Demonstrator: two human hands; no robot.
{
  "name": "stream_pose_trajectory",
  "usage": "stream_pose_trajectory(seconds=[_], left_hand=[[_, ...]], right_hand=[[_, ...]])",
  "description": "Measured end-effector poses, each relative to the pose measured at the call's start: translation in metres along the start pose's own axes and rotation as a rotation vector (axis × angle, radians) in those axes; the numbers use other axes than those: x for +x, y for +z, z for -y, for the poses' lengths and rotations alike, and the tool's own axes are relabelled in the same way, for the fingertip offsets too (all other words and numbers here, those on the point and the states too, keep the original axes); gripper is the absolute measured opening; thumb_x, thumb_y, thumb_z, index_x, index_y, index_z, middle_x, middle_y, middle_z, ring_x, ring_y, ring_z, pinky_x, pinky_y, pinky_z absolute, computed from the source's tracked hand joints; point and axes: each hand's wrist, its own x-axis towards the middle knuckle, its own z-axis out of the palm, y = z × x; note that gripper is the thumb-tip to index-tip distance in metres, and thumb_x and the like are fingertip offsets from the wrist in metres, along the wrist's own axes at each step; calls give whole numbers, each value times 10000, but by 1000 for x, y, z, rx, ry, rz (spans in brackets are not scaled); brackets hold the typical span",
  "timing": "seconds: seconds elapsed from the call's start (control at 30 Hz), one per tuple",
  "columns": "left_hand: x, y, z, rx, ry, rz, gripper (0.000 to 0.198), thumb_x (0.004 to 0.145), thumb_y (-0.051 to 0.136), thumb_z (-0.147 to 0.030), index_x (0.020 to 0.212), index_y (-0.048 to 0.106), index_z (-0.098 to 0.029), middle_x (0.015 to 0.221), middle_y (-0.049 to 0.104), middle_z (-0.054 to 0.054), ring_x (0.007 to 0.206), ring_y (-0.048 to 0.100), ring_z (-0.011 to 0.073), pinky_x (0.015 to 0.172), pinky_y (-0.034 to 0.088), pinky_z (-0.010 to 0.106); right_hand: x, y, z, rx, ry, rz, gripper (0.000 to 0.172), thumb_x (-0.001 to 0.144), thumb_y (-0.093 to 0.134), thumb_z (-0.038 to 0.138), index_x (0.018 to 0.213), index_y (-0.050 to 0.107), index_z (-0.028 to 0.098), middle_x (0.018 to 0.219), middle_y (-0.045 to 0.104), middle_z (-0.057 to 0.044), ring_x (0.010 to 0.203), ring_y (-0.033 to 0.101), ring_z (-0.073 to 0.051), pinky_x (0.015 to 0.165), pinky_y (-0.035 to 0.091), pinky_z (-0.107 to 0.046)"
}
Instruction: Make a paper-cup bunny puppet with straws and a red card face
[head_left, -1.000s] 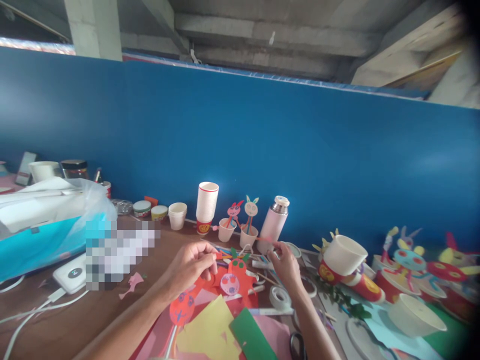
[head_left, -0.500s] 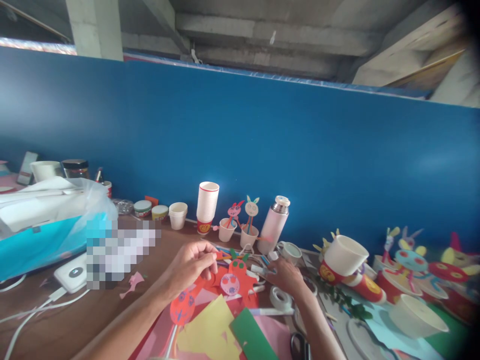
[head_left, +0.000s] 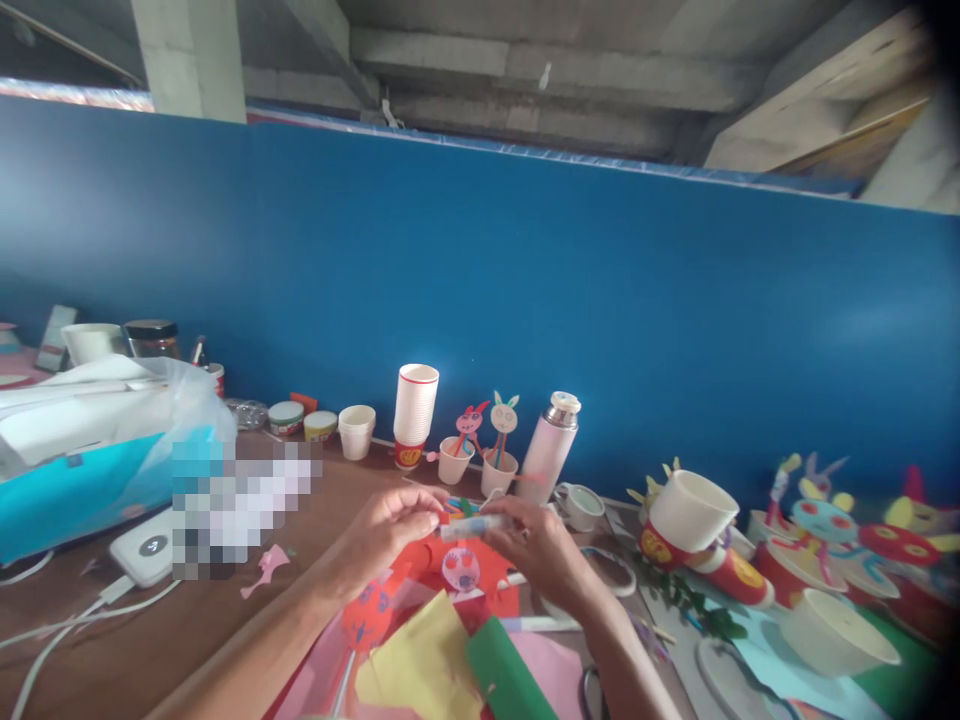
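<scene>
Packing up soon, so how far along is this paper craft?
Done: two bunny figures stand in cups; more figures sit at right. In hand: left hand and right hand grip a white tube over the red paper face. To do: that face lies flat, uncupped; stacked cups unused.

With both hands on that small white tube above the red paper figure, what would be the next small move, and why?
Probably pull the white tube apart at its ends, as if uncapping it: the left hand pinches one end, the right hand grips the other, just over the red paper figure.
</scene>
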Motion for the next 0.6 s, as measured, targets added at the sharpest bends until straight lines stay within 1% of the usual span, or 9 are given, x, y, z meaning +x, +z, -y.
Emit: stream_pose_trajectory(seconds=[0.03, 0.07, 0.13, 0.2, 0.3, 0.37, 0.5, 0.6], left_hand=[[-1, 0, 2, -25, -5, 49, 98, 683, 598, -241, 696, 650, -159, 1049, 630, 57, 882, 571, 184, 768, 400, 257], [-1, 0, 4, -46, -20, 105, 98, 684, 603, -244, 694, 650, -159, 995, 650, 57, 858, 578, 182, 754, 405, 258], [-2, 0, 6, -68, -69, 209, 114, 678, 625, -259, 702, 649, -150, 808, 678, 53, 749, 590, 167, 696, 417, 255], [-3, -1, 6, -56, -109, 273, 146, 676, 641, -281, 710, 644, -139, 668, 665, 44, 642, 578, 149, 626, 419, 245], [-5, -3, 1, -17, -101, 303, 175, 696, 633, -306, 729, 632, -134, 620, 643, 36, 571, 552, 126, 545, 403, 220], [-5, -4, -1, 18, -86, 310, 185, 714, 620, -320, 739, 628, -137, 591, 619, 18, 525, 521, 104, 490, 373, 197], [-5, -6, 0, 12, -57, 327, 208, 741, 598, -346, 750, 623, -139, 547, 561, -12, 463, 441, 69, 424, 299, 175], [-4, -6, 2, -58, -91, 325, 211, 733, 611, -354, 748, 606, -143, 503, 527, -28, 429, 387, 55, 404, 257, 172]], right_hand=[[-2, 3, 9, 59, -51, -4, 220, 761, 536, 263, 957, 628, 222, 887, 658, -23, 780, 585, -160, 674, 408, -228], [-4, 6, 17, 101, -91, -2, 226, 756, 547, 247, 965, 629, 221, 916, 655, -26, 807, 580, -165, 699, 409, -235], [-7, 10, 28, 147, -139, -2, 226, 747, 563, 211, 961, 636, 217, 929, 654, -26, 819, 573, -165, 717, 406, -240], [-9, 12, 33, 167, -144, 5, 213, 746, 570, 185, 945, 640, 215, 883, 660, -13, 772, 571, -150, 691, 405, -229], [-10, 11, 35, 183, -128, 32, 178, 760, 571, 181, 918, 645, 217, 801, 654, 11, 694, 560, -126, 637, 400, -211], [-10, 10, 33, 191, -135, 38, 165, 767, 573, 186, 913, 646, 216, 808, 652, 11, 704, 560, -127, 648, 403, -214], [-9, 11, 27, 195, -182, -6, 171, 759, 599, 193, 923, 644, 213, 842, 640, -4, 764, 563, -139, 699, 407, -230], [-8, 14, 22, 218, -248, -43, 164, 768, 598, 208, 925, 646, 215, 832, 626, -13, 762, 561, -135, 705, 410, -232]])
